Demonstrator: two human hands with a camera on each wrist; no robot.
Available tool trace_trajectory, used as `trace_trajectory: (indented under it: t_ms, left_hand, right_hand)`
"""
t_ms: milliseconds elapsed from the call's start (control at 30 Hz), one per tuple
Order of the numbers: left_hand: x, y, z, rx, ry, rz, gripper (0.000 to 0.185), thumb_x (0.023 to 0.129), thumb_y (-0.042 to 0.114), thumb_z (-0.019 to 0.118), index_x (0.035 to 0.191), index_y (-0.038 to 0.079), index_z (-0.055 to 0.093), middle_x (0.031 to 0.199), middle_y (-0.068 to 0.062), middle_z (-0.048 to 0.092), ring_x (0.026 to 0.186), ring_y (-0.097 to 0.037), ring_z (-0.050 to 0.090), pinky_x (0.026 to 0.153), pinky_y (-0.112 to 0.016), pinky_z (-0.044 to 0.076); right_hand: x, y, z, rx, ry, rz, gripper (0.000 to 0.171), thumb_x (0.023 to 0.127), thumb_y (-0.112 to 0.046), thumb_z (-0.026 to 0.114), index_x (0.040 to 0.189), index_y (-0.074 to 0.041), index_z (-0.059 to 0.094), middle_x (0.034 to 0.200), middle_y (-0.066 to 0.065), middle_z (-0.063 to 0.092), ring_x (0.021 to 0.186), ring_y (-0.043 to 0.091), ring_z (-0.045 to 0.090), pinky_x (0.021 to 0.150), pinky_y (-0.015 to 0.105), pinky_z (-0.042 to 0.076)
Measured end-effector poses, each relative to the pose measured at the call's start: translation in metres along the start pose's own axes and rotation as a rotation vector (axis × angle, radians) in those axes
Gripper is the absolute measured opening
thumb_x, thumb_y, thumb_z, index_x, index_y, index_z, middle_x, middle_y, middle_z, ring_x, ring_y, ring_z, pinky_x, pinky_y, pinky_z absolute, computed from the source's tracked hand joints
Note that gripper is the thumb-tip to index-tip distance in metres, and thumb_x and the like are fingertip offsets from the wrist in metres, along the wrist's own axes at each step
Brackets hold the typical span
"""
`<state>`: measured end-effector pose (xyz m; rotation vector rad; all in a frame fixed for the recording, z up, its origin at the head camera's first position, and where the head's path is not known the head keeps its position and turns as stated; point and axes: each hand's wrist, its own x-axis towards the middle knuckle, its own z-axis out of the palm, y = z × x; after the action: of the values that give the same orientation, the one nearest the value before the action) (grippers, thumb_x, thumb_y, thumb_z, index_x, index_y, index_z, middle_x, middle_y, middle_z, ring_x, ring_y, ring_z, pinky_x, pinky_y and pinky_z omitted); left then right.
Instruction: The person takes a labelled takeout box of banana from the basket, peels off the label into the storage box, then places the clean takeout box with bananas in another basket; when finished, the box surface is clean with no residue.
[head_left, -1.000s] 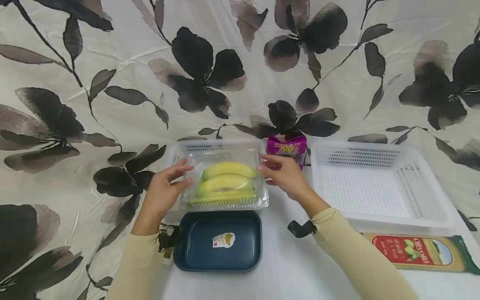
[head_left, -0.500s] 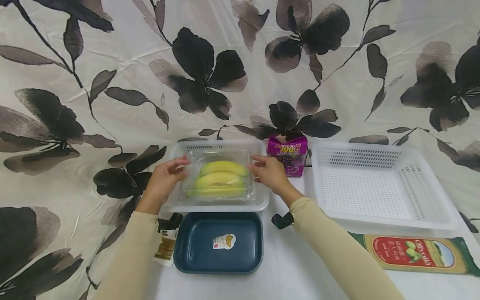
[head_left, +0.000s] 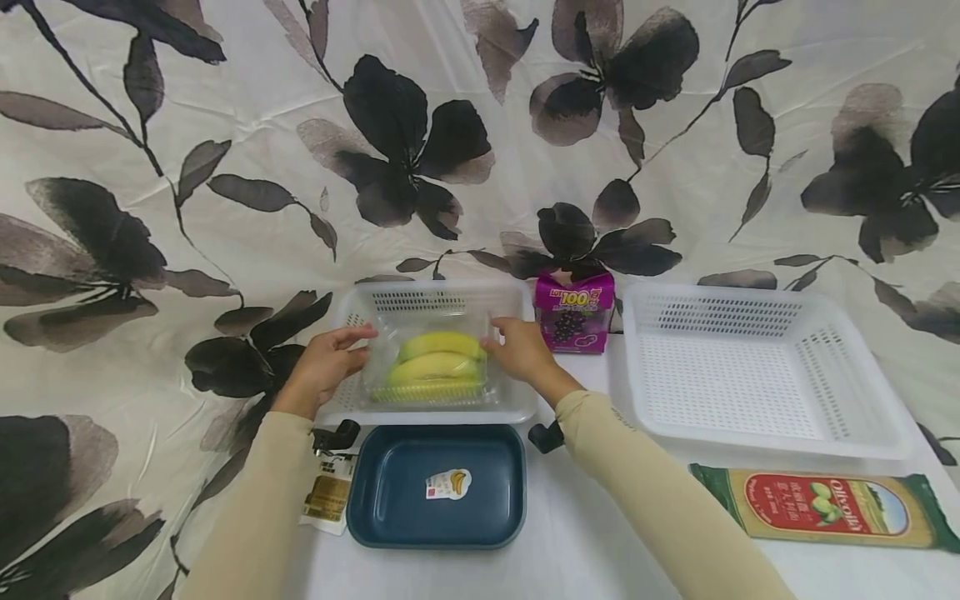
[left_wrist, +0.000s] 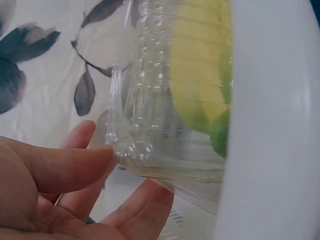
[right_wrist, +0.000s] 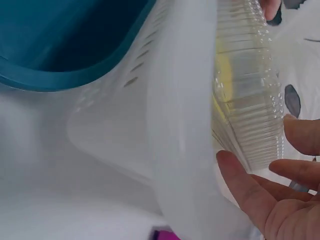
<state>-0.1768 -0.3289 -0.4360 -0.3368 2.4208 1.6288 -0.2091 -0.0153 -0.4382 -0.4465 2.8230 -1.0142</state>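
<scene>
A clear plastic clamshell box (head_left: 431, 321) with bananas (head_left: 438, 364) inside sits within the left white basket (head_left: 517, 408); whether it touches the basket floor cannot be told. My left hand (head_left: 324, 367) holds the box's left end, with the thumb (left_wrist: 90, 162) against its corner and other fingers lower down. At the opposite end my right hand (head_left: 522, 350) holds the box, its thumb (right_wrist: 302, 135) by the ribbed upper edge and a fingertip near the bottom. In the right wrist view the basket wall hides part of the box.
A dark blue tray (head_left: 487, 517) with a banana-picture sticker (head_left: 448, 483) stands in front of the basket. Beside it lies a white-and-brown packet (head_left: 327, 493). A purple grape-candy bag (head_left: 574, 317) stands between the baskets. Right are another white basket (head_left: 720, 387) and an Olivoilà pasta packet (head_left: 825, 507).
Both hands have moved the banana box leftward and down into the left basket. The right arm has shifted left, uncovering more of the purple bag and the pasta packet.
</scene>
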Motion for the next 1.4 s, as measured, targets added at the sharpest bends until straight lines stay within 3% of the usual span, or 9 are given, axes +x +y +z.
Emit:
trace_trajectory:
  t_ms: [400, 1067, 1233, 1400]
  left_hand:
    - [0.004, -0.008, -0.002, 0.015, -0.021, -0.05, 0.054, 0.101, 0.0, 0.056, 0.154, 0.007, 0.045, 0.167, -0.012, 0.03, 0.149, -0.036, 0.039, 0.119, -0.05, 0.04]
    - [0.007, -0.013, 0.002, 0.094, -0.017, -0.082, 0.053, 0.104, 0.007, 0.051, 0.156, 0.013, 0.042, 0.165, -0.013, 0.035, 0.149, -0.037, 0.04, 0.12, -0.052, 0.037]
    - [0.004, -0.009, 0.0, 0.112, -0.021, -0.079, 0.052, 0.105, 0.007, 0.05, 0.156, 0.012, 0.042, 0.166, -0.014, 0.033, 0.15, -0.038, 0.038, 0.121, -0.052, 0.037]
    - [-0.008, -0.002, -0.001, 0.213, 0.014, -0.041, 0.051, 0.105, 0.011, 0.051, 0.156, 0.012, 0.043, 0.164, -0.02, 0.033, 0.151, -0.044, 0.034, 0.12, -0.06, 0.033]
  right_hand:
    - [0.004, 0.001, 0.011, -0.036, -0.081, 0.037, 0.052, 0.101, -0.028, 0.063, 0.142, 0.003, 0.056, 0.14, 0.02, 0.063, 0.133, 0.037, 0.057, 0.116, 0.046, 0.044]
    - [0.006, 0.001, 0.016, -0.041, -0.117, 0.078, 0.054, 0.103, -0.027, 0.063, 0.146, 0.003, 0.052, 0.146, 0.021, 0.058, 0.137, 0.036, 0.055, 0.116, 0.047, 0.044]
    - [0.0, 0.004, 0.014, -0.031, -0.041, 0.027, 0.047, 0.102, -0.028, 0.064, 0.14, 0.0, 0.06, 0.136, 0.018, 0.066, 0.126, 0.033, 0.064, 0.109, 0.046, 0.05]
    - [-0.013, 0.015, 0.001, 0.071, 0.04, -0.116, 0.043, 0.102, -0.028, 0.063, 0.134, 0.0, 0.065, 0.13, 0.017, 0.07, 0.113, 0.03, 0.072, 0.097, 0.045, 0.059]
